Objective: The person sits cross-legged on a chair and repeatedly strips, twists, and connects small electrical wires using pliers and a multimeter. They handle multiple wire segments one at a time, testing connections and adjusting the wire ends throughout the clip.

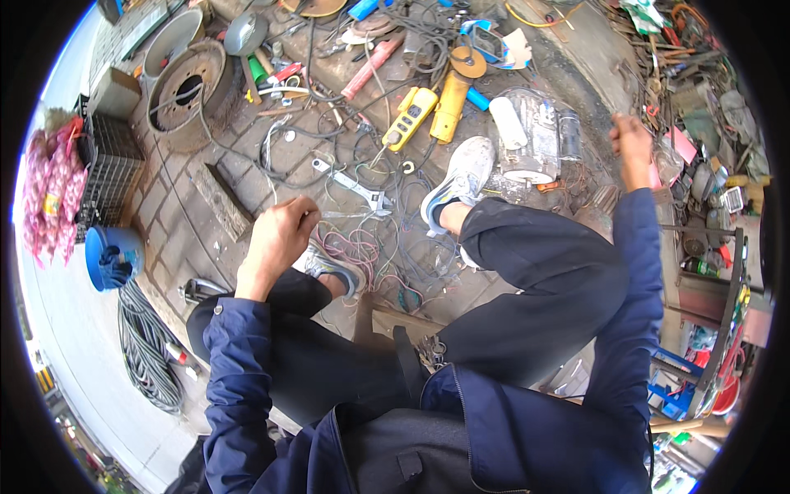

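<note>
My left hand [281, 239] is raised above my left shoe, its fingers curled together; what they hold, if anything, is hidden. A thin wire rises beside it. Off to the right, my right hand [633, 146] is held out with fingers bent in a pinch; anything in them is too small to make out. An adjustable wrench [352, 186] lies on the paving between my left hand and my right shoe, above tangled thin wires [354, 247]. A dirty metal motor [536, 140] sits left of my right hand, with a white cylinder [507, 123] resting against it.
A yellow angle grinder [449, 107] and a yellow button box [410, 119] lie ahead. Wheel rims [185, 99], a black crate [107, 169] and a blue bucket [132, 247] stand left. Coiled hose [148, 354] lies near left. A scrap heap [708, 132] lines the right.
</note>
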Demonstrator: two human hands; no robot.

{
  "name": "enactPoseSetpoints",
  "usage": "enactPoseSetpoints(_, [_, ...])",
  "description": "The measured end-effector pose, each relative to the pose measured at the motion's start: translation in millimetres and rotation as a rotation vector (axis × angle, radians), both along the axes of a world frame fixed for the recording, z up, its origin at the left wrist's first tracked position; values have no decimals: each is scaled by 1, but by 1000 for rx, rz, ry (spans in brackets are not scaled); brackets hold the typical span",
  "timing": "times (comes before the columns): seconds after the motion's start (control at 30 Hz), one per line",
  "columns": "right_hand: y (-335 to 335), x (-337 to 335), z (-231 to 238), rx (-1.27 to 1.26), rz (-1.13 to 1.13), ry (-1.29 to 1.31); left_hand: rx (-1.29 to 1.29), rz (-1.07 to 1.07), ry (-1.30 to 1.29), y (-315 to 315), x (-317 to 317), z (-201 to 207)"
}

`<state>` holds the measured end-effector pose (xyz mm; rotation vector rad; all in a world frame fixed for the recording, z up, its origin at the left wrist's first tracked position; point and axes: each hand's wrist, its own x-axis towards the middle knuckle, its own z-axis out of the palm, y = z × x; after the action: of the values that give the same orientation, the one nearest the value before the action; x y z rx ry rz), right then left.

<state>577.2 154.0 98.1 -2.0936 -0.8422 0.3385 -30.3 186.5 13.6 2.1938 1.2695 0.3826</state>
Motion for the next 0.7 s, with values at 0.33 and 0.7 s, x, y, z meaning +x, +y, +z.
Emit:
enactPoseSetpoints(0.33, [97, -271, 11, -448, 1058, -166, 90, 20, -96, 6, -11, 22])
enactPoseSetpoints(0.7, [-30, -352, -368, -1006, 892, -50, 93, 61, -149, 12, -19, 29])
